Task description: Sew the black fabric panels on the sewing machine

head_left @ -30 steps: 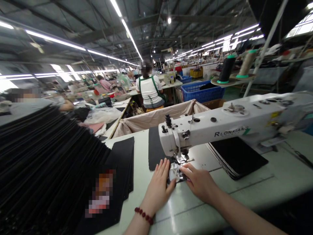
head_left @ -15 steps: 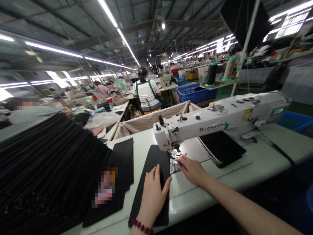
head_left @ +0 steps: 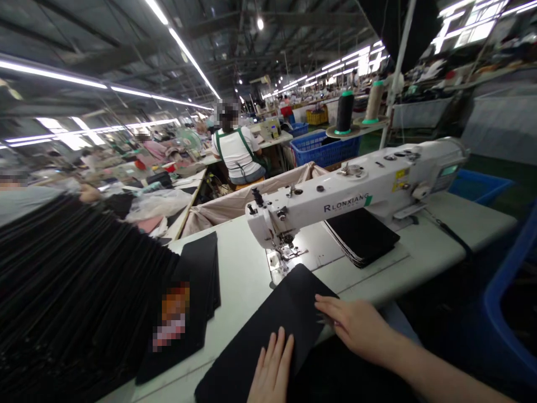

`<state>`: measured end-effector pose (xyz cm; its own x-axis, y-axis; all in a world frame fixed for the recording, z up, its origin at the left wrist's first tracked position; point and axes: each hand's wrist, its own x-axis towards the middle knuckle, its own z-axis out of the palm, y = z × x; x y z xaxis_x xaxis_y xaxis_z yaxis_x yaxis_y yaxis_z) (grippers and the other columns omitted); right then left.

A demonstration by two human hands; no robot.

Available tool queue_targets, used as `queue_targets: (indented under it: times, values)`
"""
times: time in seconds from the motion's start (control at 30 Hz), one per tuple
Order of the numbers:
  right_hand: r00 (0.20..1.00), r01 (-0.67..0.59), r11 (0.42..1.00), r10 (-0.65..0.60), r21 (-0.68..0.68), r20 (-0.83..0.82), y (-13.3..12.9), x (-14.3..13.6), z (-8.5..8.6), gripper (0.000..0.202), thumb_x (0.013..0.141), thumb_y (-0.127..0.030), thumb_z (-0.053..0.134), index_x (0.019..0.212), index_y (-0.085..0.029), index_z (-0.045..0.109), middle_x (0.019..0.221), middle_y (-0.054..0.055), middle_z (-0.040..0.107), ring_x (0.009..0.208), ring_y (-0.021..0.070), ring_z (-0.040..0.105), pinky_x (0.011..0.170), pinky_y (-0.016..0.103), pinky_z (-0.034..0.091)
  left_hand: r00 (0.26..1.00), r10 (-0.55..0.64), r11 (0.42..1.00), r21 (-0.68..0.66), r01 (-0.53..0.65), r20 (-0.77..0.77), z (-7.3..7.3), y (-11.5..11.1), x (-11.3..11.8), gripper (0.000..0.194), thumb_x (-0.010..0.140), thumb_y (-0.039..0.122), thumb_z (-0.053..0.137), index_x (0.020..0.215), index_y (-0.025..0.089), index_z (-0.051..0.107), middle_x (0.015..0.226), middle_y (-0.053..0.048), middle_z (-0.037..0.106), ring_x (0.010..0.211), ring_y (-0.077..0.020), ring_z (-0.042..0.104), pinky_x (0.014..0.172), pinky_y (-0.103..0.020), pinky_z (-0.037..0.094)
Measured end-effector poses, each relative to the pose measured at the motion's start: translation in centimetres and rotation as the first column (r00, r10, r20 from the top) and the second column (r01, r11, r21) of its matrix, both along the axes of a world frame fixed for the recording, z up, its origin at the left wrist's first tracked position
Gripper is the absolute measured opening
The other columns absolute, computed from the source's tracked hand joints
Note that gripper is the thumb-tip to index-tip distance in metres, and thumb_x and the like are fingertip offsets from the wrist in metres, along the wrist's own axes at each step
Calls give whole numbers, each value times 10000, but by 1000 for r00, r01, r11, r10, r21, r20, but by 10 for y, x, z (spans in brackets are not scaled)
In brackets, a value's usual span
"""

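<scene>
**Black panel (head_left: 264,322) slants across the table (head_left: 235,266), before the sewing machine (head_left: 308,210)**

The left hand (head_left: 271,369) lies flat on the panel, fingers straight and slightly apart. The right hand (head_left: 361,327) is at the panel's right edge, fingers extended close together; whether they pinch it, I cannot tell.

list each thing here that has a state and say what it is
black panel, clear of the presser foot
left grip, flat on the panel
right grip, at the panel's edge
presser foot, too small to tell
machine display, lit
thread cones, upright
big pile, slanting
ceiling lights, on
</scene>
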<state>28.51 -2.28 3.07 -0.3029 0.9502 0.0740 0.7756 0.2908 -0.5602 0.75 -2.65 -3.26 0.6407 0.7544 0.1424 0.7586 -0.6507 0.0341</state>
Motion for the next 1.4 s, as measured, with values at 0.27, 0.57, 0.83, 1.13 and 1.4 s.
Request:
queue_targets:
  times: [0.27, 0.57, 0.83, 1.13, 1.4]
  values:
    - [822, 461, 887, -430, -7, -373, -30, 49, -13, 263, 937, -375, 399, 1004, -241, 615, 970, 28, 677, 898, 185, 632, 806, 288, 485, 979, -71, 989, -117, 95, 191, 52, 30, 85, 593, 864, 139, 508, 1415, 226, 309, 1452, -73, 364, 1327, -255, 346, 1069, -462, 362]
    - [875, 448, 886, -462, -121, -146, -55, 44, -16, 242, 943, -434, 401, 880, -248, 542, 734, -23, 626, 680, 164, 603, 599, 262, 398, 974, -64, 992, -95, 86, 219, 44, 31, 149, 175, 922, 133, 455, 823, 213, 576, 804, -10, 529, 796, -195, 518, 737, -350, 448]
    - [913, 408, 910, -409, -68, -2, -54, 37, -22, 153, 942, -364, 433, 893, -237, 503, 792, -15, 633, 704, 181, 609, 599, 284, 355, 965, -61, 993, -80, 84, 256, 39, 27, 148, 156, 930, 96, 408, 894, 181, 533, 860, -35, 500, 792, -192, 495, 738, -353, 443]
    - [920, 382, 924, -381, 7, 87, -45, 29, -17, 158, 959, -339, 408, 875, -229, 485, 801, -9, 650, 694, 176, 619, 584, 281, 311, 933, 27, 964, -255, 70, 358, 47, 28, 149, 103, 926, 133, 440, 878, 196, 506, 891, -29, 504, 826, -187, 518, 760, -341, 452]
    - [891, 423, 906, -421, 22, 169, -37, 26, -16, 234, 974, -314, 368, 804, -218, 497, 710, -7, 655, 634, 179, 632, 537, 279, 287, 937, 44, 962, -269, 54, 345, 50, 24, 151, 125, 930, 148, 417, 885, 193, 525, 900, -45, 525, 823, -202, 518, 739, -363, 447]
